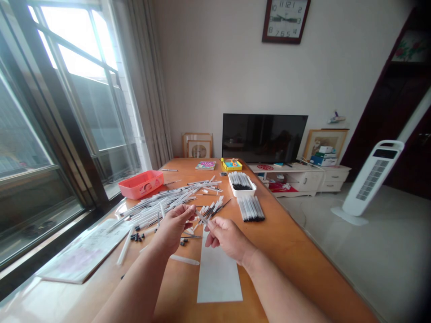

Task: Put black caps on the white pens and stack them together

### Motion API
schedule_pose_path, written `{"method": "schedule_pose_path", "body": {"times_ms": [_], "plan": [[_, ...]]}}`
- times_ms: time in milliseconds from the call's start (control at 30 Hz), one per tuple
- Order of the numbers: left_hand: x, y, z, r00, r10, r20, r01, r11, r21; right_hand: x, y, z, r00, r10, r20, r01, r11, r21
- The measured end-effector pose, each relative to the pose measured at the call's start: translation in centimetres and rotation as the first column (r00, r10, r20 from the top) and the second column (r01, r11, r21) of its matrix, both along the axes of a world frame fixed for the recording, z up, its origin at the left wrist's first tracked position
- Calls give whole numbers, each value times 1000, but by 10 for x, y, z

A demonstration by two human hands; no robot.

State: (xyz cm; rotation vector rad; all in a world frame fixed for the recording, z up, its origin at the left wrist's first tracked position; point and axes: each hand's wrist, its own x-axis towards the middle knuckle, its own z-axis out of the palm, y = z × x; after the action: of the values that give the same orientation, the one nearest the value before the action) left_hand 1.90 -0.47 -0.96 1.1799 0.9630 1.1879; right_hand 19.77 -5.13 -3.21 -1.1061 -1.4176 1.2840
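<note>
Between my two hands is a slim whitish pen piece [201, 217]; whether it is a cap or a barrel I cannot tell. My left hand [175, 224] pinches its far left end with thumb and fingertips. Its near right end is gripped by my right hand [225, 236], thumb on top. Below my right hand lies a white paper strip [219, 278]. Just beyond the hands are several short pen parts with black tips [211, 210]. Many long, pale pen tubes and refills [175, 197] are heaped to the left, with small black plugs [137, 235] nearby.
A red plastic basket [139, 186] stands at the table's left edge. On the right are a white tray of pens [243, 193] and a bundle of black-ended pens [251, 210]. A yellow box [232, 167] and a booklet [205, 165] lie at the far end. A large sheet [84, 255] lies left.
</note>
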Motion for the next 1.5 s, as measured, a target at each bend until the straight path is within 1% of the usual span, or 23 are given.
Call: {"method": "schedule_pose_path", "body": {"times_ms": [100, 167, 233, 333, 467, 533, 600, 667, 767, 833, 867, 967, 1033, 1100, 1167, 1300, 1367, 1433, 1500], "plan": [[0, -1, 3, 993, -89, 78, 91, 996, -21, 0, 0, 0, 1000, 11, -25, -12, 1000, -17], [0, -2, 4, 986, -112, 127, 119, 992, -50, 0, 0, 0, 999, 18, -47, -19, 1000, -21], [1, -3, 4, 986, -113, 122, 122, 990, -69, 0, -1, 1, 998, 24, -56, -26, 999, -25], [3, -1, 0, 992, -108, 71, 112, 992, -54, -1, -2, 1, 999, 27, -45, -29, 999, -34], [2, 3, -3, 997, -18, 72, 21, 999, -48, -1, -1, 1, 996, -45, -72, 44, 999, -6], [1, 3, -1, 995, -22, 94, 28, 998, -64, 0, 1, -1, 994, -75, -75, 76, 997, 6], [1, 2, 1, 988, -58, 140, 69, 995, -78, 0, 2, -2, 995, -80, -52, 81, 997, 6], [0, 1, 4, 975, -98, 198, 117, 989, -88, 1, 2, -2, 998, -51, -45, 51, 999, -9], [0, 0, 5, 953, -143, 267, 174, 980, -96, 2, -1, 0, 993, 60, -99, -66, 996, -55], [0, 0, 5, 946, -137, 295, 172, 980, -98, 2, -2, 1, 984, 117, -133, -129, 988, -82], [0, 1, 4, 946, -122, 300, 159, 982, -100, 2, -3, 2, 983, 119, -137, -132, 987, -90], [0, 3, 1, 952, -85, 296, 123, 986, -112, 2, -3, 2, 991, 43, -130, -53, 996, -75], [1, 3, 1, 951, -97, 293, 137, 984, -117, 2, -1, 2, 994, -14, -109, 9, 999, -48], [0, 3, 2, 944, -133, 301, 173, 979, -110, 3, -1, 1, 995, -28, -92, 25, 999, -32], [-1, 1, 3, 933, -169, 317, 208, 974, -95, 3, -1, 2, 994, 21, -105, -25, 999, -42], [-2, -1, 5, 911, -213, 352, 255, 964, -78, 3, -4, 3, 966, 178, -188, -199, 975, -97], [-2, -1, 4, 910, -206, 361, 249, 966, -77, 3, -4, 3, 957, 198, -214, -224, 969, -108], [-1, 1, 2, 916, -171, 363, 213, 974, -77, 3, -4, 3, 963, 158, -217, -184, 978, -103], [0, 2, 1, 925, -138, 354, 178, 981, -84, 3, -3, 3, 978, 80, -195, -99, 991, -90]]}}
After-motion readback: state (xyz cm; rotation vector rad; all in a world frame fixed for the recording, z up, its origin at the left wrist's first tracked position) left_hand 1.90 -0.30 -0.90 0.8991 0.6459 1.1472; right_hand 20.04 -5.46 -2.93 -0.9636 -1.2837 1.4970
